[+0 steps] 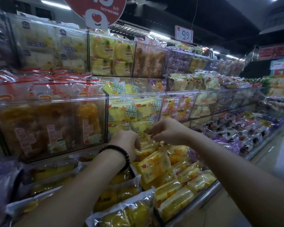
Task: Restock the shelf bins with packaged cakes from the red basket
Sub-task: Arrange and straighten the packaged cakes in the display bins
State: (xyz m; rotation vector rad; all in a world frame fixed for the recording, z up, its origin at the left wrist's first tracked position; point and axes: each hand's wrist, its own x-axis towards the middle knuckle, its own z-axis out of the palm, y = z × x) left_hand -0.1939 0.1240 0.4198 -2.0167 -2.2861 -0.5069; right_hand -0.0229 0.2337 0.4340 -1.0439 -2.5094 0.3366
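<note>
Both my hands reach into the low bin (208, 188) of yellow packaged cakes (154, 166) in front of me. My left hand (126, 141), with a dark bead bracelet on its wrist, grips clear-wrapped yellow packs (146, 145) at the back of the bin. My right hand (165, 130) hovers just above the same packs, its fingers curled and pinching a wrapper edge. The red basket is not in view.
Clear acrylic bins (105, 99) of wrapped breads and cakes fill three shelf tiers, running off to the right. A 9.9 price sign (184, 34) hangs above. Larger yellow packs (121, 212) lie at the lower left. The floor aisle (273, 154) shows at right.
</note>
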